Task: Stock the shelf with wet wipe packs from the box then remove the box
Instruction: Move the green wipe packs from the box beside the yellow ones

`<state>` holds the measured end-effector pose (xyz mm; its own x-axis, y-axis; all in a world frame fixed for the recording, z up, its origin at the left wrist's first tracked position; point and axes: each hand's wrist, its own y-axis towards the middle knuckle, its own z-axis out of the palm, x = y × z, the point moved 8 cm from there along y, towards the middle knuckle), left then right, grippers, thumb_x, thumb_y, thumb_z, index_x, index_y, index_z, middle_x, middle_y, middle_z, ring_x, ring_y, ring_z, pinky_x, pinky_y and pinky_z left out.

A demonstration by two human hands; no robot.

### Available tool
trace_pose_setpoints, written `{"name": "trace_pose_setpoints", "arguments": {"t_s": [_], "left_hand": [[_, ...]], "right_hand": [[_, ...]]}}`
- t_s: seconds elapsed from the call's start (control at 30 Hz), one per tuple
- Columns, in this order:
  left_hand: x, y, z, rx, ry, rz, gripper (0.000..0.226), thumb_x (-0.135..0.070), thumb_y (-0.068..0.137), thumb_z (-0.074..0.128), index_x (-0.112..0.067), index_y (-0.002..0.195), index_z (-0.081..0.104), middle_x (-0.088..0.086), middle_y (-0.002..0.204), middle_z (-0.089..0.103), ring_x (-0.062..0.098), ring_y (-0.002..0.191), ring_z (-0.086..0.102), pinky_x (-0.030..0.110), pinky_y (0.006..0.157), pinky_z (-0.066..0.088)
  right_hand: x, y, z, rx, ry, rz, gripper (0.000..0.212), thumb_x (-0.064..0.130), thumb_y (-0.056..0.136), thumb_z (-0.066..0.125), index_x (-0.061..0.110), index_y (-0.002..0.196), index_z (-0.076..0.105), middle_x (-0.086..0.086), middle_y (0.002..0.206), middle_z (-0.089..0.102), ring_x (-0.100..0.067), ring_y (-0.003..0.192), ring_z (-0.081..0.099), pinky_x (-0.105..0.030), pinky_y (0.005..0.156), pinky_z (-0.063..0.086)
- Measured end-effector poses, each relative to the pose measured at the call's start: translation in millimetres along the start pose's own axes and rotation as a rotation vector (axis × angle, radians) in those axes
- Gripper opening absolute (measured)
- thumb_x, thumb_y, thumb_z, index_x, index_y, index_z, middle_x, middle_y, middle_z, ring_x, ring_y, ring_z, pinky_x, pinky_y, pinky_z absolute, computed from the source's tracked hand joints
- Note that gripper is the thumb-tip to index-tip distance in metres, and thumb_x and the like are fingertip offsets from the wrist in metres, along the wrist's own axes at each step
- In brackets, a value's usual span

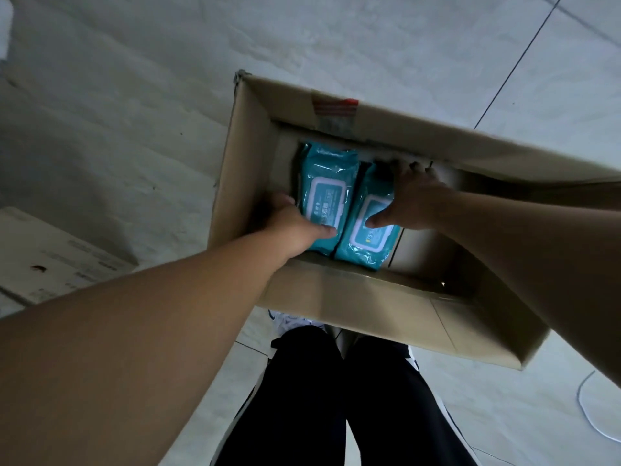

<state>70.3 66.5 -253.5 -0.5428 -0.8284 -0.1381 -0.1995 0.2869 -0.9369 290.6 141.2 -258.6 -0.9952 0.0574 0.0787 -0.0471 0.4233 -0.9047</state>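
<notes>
Teal plastic wet wipe packs (pixel 324 193) lie side by side inside an open brown cardboard box (pixel 369 297); left hand (pixel 295 223) and right hand (pixel 413 200) each clasp one, thumb on top; probably best lifted level, together

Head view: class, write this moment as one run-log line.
stage: picking from box | left hand: grips left pack | right hand: grips right pack | packs: side by side, lids up
</notes>
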Motion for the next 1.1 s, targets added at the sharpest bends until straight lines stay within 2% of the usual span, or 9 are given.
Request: {"name": "trace_pose_setpoints", "arguments": {"t_s": [0.13, 0.2, 0.27, 0.33, 0.43, 0.53, 0.67, 0.93, 1.1], "left_hand": [[3, 3, 10, -0.041, 0.122, -0.044, 0.105, -0.068, 0.039, 0.085, -0.023, 0.128, 0.053, 0.005, 0.136, 0.054, 0.027, 0.122, 0.054, 0.044, 0.104, 0.047], [1, 1, 10, -0.105, 0.181, -0.023, 0.081, -0.057, 0.058, 0.087, -0.023, 0.119, 0.048, 0.008, 0.135, 0.043, 0.03, 0.127, 0.043, 0.045, 0.106, 0.042], [-4, 1, 17, -0.098, 0.13, 0.046, 0.067, -0.045, 0.065, 0.089, -0.022, 0.108, 0.044, 0.006, 0.123, 0.051, 0.027, 0.117, 0.052, 0.04, 0.097, 0.048], [-7, 1, 22, -0.098, 0.022, 0.057, 0.068, -0.036, 0.068, 0.09, -0.017, 0.114, 0.043, 0.004, 0.117, 0.057, 0.025, 0.107, 0.06, 0.035, 0.087, 0.05], [-7, 1, 23, -0.087, -0.071, 0.017, 0.081, -0.038, 0.066, 0.091, -0.015, 0.129, 0.046, -0.002, 0.119, 0.06, 0.022, 0.105, 0.063, 0.035, 0.089, 0.053], [-18, -4, 28, -0.042, -0.018, 0.09, 0.06, -0.047, 0.063, 0.087, -0.023, 0.113, 0.064, -0.003, 0.107, 0.072, 0.018, 0.09, 0.07, 0.039, 0.084, 0.06], [-34, -19, 13, -0.17, 0.02, 0.206, 0.047, -0.04, 0.071, 0.084, -0.019, 0.106, 0.062, -0.001, 0.103, 0.071, 0.022, 0.088, 0.069, 0.038, 0.079, 0.06], [-45, -80, -29, -0.177, 0.227, 0.239, 0.049, -0.045, 0.067, 0.083, -0.018, 0.104, 0.068, 0.003, 0.101, 0.074, 0.024, 0.085, 0.07, 0.038, 0.078, 0.06], [-46, -132, -57, -0.099, 0.302, 0.177, 0.047, -0.046, 0.07, 0.084, -0.016, 0.104, 0.072, 0.005, 0.097, 0.076, 0.022, 0.079, 0.072, 0.034, 0.073, 0.06]], "right_hand": [[-9, 6, 7, 0.005, -0.022, 0.046, 0.121, 0.072, 0.058, 0.079, 0.012, 0.152, 0.032, -0.019, 0.148, 0.045, -0.037, 0.136, 0.04, -0.044, 0.111, 0.037], [-12, 6, 6, -0.008, -0.027, 0.029, 0.118, 0.073, 0.06, 0.078, 0.015, 0.152, 0.034, -0.015, 0.149, 0.047, -0.035, 0.137, 0.043, -0.043, 0.111, 0.036], [-11, 3, 4, 0.03, 0.024, -0.006, 0.112, 0.068, 0.06, 0.082, 0.02, 0.152, 0.038, -0.01, 0.147, 0.052, -0.031, 0.133, 0.05, -0.041, 0.11, 0.04], [-12, -2, 6, 0.122, 0.087, -0.002, 0.102, 0.062, 0.058, 0.087, 0.017, 0.142, 0.051, -0.008, 0.134, 0.064, -0.028, 0.119, 0.062, -0.039, 0.104, 0.049], [-11, -14, 11, 0.213, 0.026, 0.009, 0.087, 0.062, 0.058, 0.087, 0.016, 0.129, 0.064, -0.006, 0.119, 0.071, -0.026, 0.105, 0.068, -0.036, 0.098, 0.053], [-10, -27, 8, 0.13, 0.013, -0.008, 0.085, 0.061, 0.061, 0.086, 0.021, 0.132, 0.06, -0.006, 0.121, 0.069, -0.027, 0.109, 0.066, -0.034, 0.095, 0.053], [-12, -51, 5, 0.065, 0.116, -0.048, 0.072, 0.05, 0.066, 0.088, 0.026, 0.128, 0.061, -0.002, 0.117, 0.07, -0.021, 0.1, 0.065, -0.031, 0.089, 0.054], [-21, -134, -36, -0.11, 0.179, -0.09, 0.047, 0.039, 0.072, 0.085, 0.027, 0.11, 0.06, 0.006, 0.093, 0.064, -0.019, 0.086, 0.062, -0.029, 0.07, 0.049], [-24, -196, -71, -0.13, 0.27, -0.1, 0.045, 0.036, 0.072, 0.085, 0.027, 0.109, 0.06, 0.005, 0.096, 0.069, -0.02, 0.089, 0.066, -0.035, 0.078, 0.058]]}}
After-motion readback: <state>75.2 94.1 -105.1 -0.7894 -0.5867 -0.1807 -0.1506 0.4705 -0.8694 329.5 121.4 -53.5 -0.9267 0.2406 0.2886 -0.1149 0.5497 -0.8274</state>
